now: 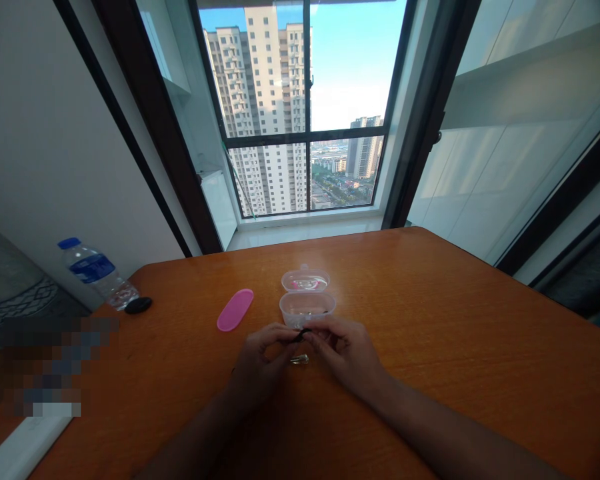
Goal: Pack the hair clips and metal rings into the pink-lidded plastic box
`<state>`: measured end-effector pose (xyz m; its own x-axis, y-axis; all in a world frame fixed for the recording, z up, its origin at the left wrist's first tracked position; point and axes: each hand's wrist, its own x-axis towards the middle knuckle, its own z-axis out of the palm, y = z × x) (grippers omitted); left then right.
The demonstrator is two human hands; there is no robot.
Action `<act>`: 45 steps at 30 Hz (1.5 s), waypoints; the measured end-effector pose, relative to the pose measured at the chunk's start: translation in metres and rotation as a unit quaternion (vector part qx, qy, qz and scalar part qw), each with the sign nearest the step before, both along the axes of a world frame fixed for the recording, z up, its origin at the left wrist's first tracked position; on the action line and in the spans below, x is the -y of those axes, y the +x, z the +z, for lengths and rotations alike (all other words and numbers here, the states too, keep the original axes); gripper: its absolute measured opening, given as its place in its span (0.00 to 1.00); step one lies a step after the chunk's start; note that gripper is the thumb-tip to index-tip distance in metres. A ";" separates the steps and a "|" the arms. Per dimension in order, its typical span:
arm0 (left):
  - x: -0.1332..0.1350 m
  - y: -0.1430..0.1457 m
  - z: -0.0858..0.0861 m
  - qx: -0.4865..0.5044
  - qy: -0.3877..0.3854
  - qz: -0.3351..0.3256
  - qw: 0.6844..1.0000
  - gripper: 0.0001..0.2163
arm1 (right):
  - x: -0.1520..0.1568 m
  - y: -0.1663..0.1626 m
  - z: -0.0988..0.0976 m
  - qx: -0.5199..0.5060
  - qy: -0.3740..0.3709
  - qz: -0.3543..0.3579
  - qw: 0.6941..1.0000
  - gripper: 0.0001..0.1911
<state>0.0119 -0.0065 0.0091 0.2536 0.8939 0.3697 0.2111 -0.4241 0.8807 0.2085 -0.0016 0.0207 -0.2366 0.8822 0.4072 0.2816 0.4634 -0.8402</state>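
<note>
My left hand and my right hand meet above the orange wooden table, their fingertips pinching a small dark object between them. Its shape is mostly hidden by my fingers. Just below my fingers, a small metal clip lies on the table. A clear plastic box stands just beyond my hands, holding small items. Behind it is a second clear plastic compartment with pink items inside. To the left lies a pink oval lid.
A plastic water bottle with a blue cap lies at the table's far left, next to a black round disc. A white strip sits at the lower left corner. A large window stands beyond the table's far edge.
</note>
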 end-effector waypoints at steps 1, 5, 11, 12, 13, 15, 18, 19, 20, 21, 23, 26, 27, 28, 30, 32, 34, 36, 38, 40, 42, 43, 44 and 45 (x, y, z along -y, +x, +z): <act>-0.001 -0.001 -0.001 0.005 0.010 0.003 1.000 0.07 | 0.001 0.002 0.002 0.022 0.033 -0.001 0.999 0.08; -0.003 -0.004 -0.006 0.016 0.037 0.046 0.998 0.08 | -0.001 0.007 0.008 0.068 0.124 0.009 0.990 0.08; -0.006 -0.010 -0.007 0.001 0.110 0.144 0.983 0.13 | -0.018 0.013 0.003 0.031 0.167 -0.073 0.983 0.06; -0.007 -0.011 -0.006 -0.011 0.115 0.157 0.981 0.13 | -0.022 0.014 0.001 0.034 0.166 -0.104 0.980 0.06; -0.009 -0.013 -0.005 -0.026 0.120 0.170 0.978 0.12 | -0.025 0.015 -0.001 0.040 0.165 -0.130 0.977 0.06; -0.012 -0.017 -0.004 -0.063 0.129 0.184 0.972 0.11 | -0.031 0.018 -0.005 0.057 0.163 -0.167 0.971 0.07; -0.019 -0.028 -0.005 -0.135 0.152 0.166 0.965 0.11 | -0.038 0.021 -0.007 0.094 0.150 -0.193 0.965 0.08; -0.022 -0.033 -0.006 -0.163 0.162 0.151 0.961 0.11 | -0.039 0.022 -0.007 0.107 0.147 -0.197 0.963 0.08; -0.025 -0.038 -0.007 -0.193 0.170 0.136 0.957 0.12 | -0.040 0.022 -0.007 0.117 0.147 -0.199 0.962 0.08; -0.027 -0.044 -0.007 -0.222 0.176 0.121 0.951 0.12 | -0.040 0.023 -0.006 0.121 0.153 -0.198 0.961 0.09; -0.031 -0.057 -0.005 -0.276 0.171 0.083 0.942 0.13 | -0.039 0.024 -0.004 0.112 0.181 -0.180 0.960 0.10; -0.030 -0.073 0.004 -0.329 0.124 0.002 0.936 0.09 | -0.029 0.021 -0.001 0.098 0.231 -0.060 0.966 0.13; -0.028 -0.077 0.008 -0.336 0.105 -0.021 0.936 0.08 | -0.024 0.019 -0.001 0.108 0.241 -0.002 0.965 0.13; -0.027 -0.080 0.011 -0.339 0.086 -0.037 0.936 0.07 | -0.019 0.017 -0.001 0.127 0.243 0.052 0.960 0.13; -0.024 -0.082 0.015 -0.339 0.056 -0.058 0.937 0.07 | -0.009 0.010 -0.003 0.188 0.225 0.113 0.949 0.13; -0.023 -0.082 0.015 -0.338 0.034 -0.068 0.938 0.07 | -0.002 0.002 -0.005 0.263 0.187 0.107 0.940 0.11; -0.024 -0.081 0.012 -0.338 0.027 -0.062 0.939 0.07 | 0.000 -0.003 -0.006 0.338 0.149 0.078 0.926 0.09; -0.027 -0.080 0.008 -0.339 0.030 -0.051 0.939 0.05 | -0.001 -0.005 -0.006 0.393 0.121 0.056 0.910 0.09; -0.029 -0.078 0.003 -0.341 0.040 -0.046 0.938 0.04 | -0.002 -0.004 -0.005 0.417 0.107 0.049 0.901 0.09; -0.030 -0.075 0.001 -0.336 0.053 -0.045 0.939 0.04 | -0.004 -0.002 -0.003 0.410 0.107 0.046 0.905 0.08; -0.029 -0.071 0.003 -0.317 0.065 -0.043 0.945 0.04 | -0.004 0.000 -0.001 0.379 0.108 0.045 0.918 0.06; -0.028 -0.068 0.004 -0.301 0.067 -0.040 0.950 0.04 | -0.003 0.000 0.000 0.354 0.106 0.046 0.928 0.05; -0.026 -0.064 0.005 -0.278 0.067 -0.032 0.958 0.05 | -0.003 0.001 0.001 0.326 0.104 0.050 0.938 0.06; -0.025 -0.060 0.007 -0.251 0.060 -0.020 0.966 0.05 | -0.003 0.001 0.002 0.295 0.102 0.056 0.948 0.07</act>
